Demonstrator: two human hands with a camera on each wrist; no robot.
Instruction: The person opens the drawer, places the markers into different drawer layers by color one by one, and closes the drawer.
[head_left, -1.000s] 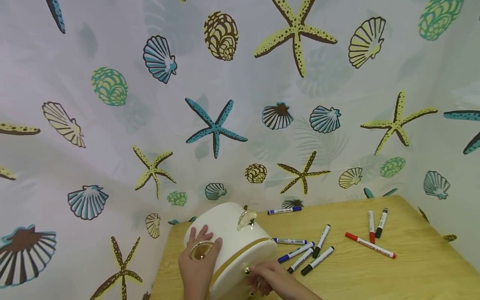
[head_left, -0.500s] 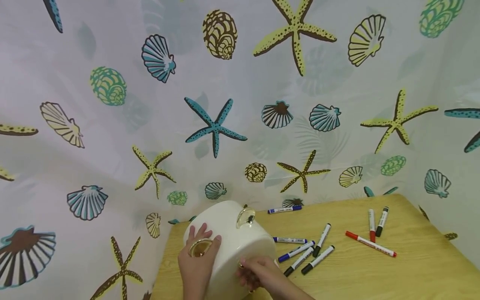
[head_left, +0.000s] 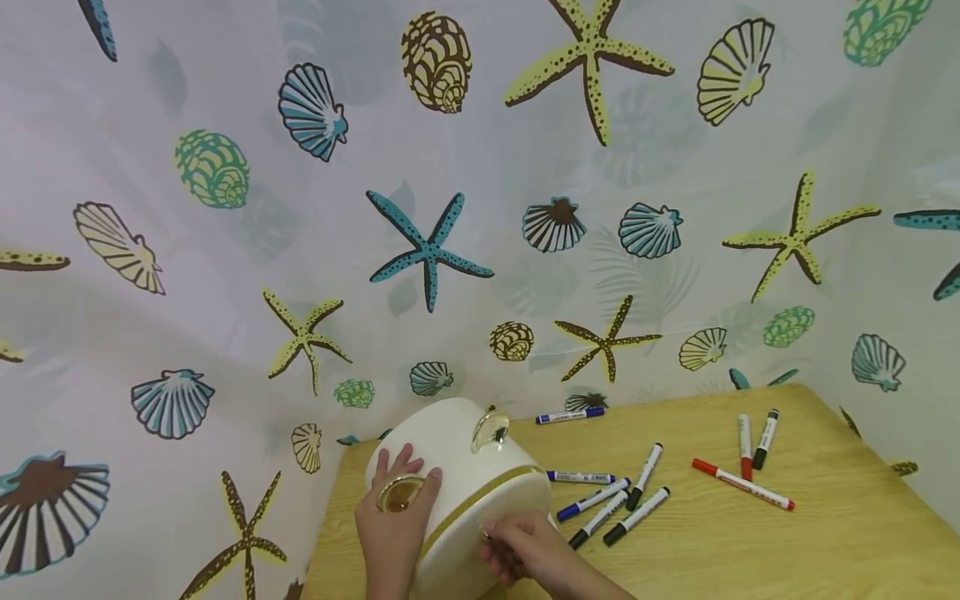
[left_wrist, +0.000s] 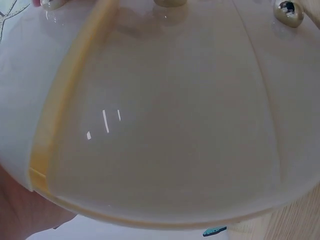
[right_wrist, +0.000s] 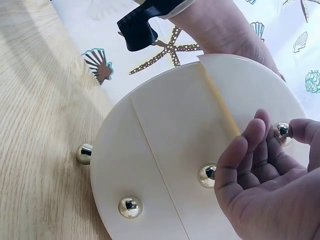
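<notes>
A glossy white rounded box (head_left: 457, 467) with gold knobs leans over on the table in the head view. My left hand (head_left: 393, 533) rests on its upper side, fingers spread about a gold-rimmed ornament (head_left: 400, 496). With thumb and forefinger, my right hand (head_left: 525, 550) pinches a gold knob (right_wrist: 282, 131) on the box's flat front; its other fingers curl below. A yellow-gold gap (right_wrist: 220, 97) shows along the edge of the section with that knob. Two other front knobs (right_wrist: 130, 206) show in the right wrist view. The left wrist view shows the front (left_wrist: 165, 125) close up.
Several whiteboard markers (head_left: 636, 517) lie right of the box on the wooden table (head_left: 735, 554), with a red one (head_left: 742, 483) further right. A curtain (head_left: 480, 167) printed with shells and starfish hangs behind and beside the table.
The gold gap behind the front section closed half a second ago and shows again now, narrower than at first. My right hand moved in and slightly back with the knob; the left hand stayed put.
</notes>
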